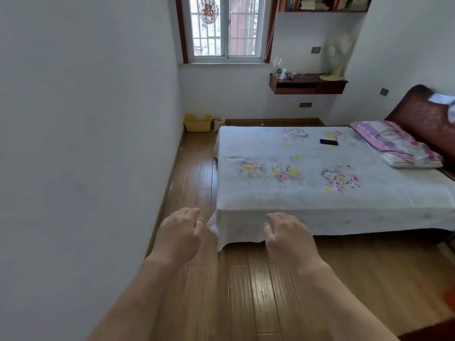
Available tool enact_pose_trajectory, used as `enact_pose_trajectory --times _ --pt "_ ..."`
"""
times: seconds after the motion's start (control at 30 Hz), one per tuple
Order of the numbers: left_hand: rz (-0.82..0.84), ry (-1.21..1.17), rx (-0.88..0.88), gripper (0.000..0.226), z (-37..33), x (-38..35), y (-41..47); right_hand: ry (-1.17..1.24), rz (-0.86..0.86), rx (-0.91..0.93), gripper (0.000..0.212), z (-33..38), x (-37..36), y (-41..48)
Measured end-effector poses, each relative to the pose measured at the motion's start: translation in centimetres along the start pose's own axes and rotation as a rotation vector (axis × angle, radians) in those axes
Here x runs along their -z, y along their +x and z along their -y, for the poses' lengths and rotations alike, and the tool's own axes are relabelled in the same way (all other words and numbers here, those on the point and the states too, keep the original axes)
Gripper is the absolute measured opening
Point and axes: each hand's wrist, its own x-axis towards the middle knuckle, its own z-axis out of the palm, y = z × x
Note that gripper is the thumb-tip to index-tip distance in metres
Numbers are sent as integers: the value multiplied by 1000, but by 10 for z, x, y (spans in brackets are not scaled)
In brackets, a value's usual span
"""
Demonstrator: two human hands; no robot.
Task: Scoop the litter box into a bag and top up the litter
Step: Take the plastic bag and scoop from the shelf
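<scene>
A yellow plastic litter box [197, 123] sits on the floor in the far left corner, under the window. A small pale bag or bin [219, 124] stands just right of it. My left hand [179, 235] and my right hand [288, 236] are stretched out in front of me, palms down, fingers loosely curled, holding nothing. Both hands are far from the litter box, near the foot of the bed. The inside of the litter box is too far away to make out.
A bed [320, 183] with a floral sheet fills the right side; a black phone [328, 142] and a pillow [396, 143] lie on it. A narrow strip of wooden floor [197, 168] runs between the left wall and the bed. A wall shelf [307, 83] hangs at the back.
</scene>
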Motion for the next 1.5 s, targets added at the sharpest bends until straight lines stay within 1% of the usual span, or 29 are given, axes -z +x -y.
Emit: enact_pose_trajectory --times 0.1,0.17,0.33,0.47,0.57,0.7,0.77,0.83,0.9,1.0,1.03,1.07,1.17,1.23,1.33,1.43,1.5 --pt "-28 -23 17 33 11 -2 8 15 -11 37 32 5 -7 15" --pt "-12 -26 27 34 19 0 13 12 7 61 32 12 -10 23" --pt "-22 -14 43 33 61 4 33 17 28 153 32 46 -27 55" --pt "-33 -21 49 31 102 12 63 -34 43 165 34 82 -44 87" --pt "-43 -27 50 30 134 23 89 -127 49 200 36 114 -54 112" --pt "-13 -3 19 30 168 35 125 -184 -11 192 36 151 -66 149" --pt "-12 1 14 30 182 39 143 -210 -2 185 35 162 -73 166" --pt "-8 3 9 30 194 42 161 -236 19 225 32 166 -82 184" --pt "1 -1 5 31 204 40 181 -208 7 199 28 169 -87 204" --pt "22 11 3 31 215 32 215 -254 -12 208 12 171 -98 241" --pt "27 17 3 31 218 28 228 -271 -34 223 10 169 -103 256" --pt "29 25 2 31 221 25 241 -262 -45 221 12 167 -109 271" --pt "41 50 2 30 228 12 287 -207 -74 199 38 158 -126 326" --pt "50 73 0 31 233 3 323 -170 -78 193 43 152 -137 365" --pt "60 103 3 32 236 -7 384 -149 -106 205 42 144 -147 428" --pt "58 122 0 34 236 -12 446 -118 -151 199 28 139 -148 492" --pt "47 133 -1 35 234 -14 483 -118 -175 221 27 138 -146 531"
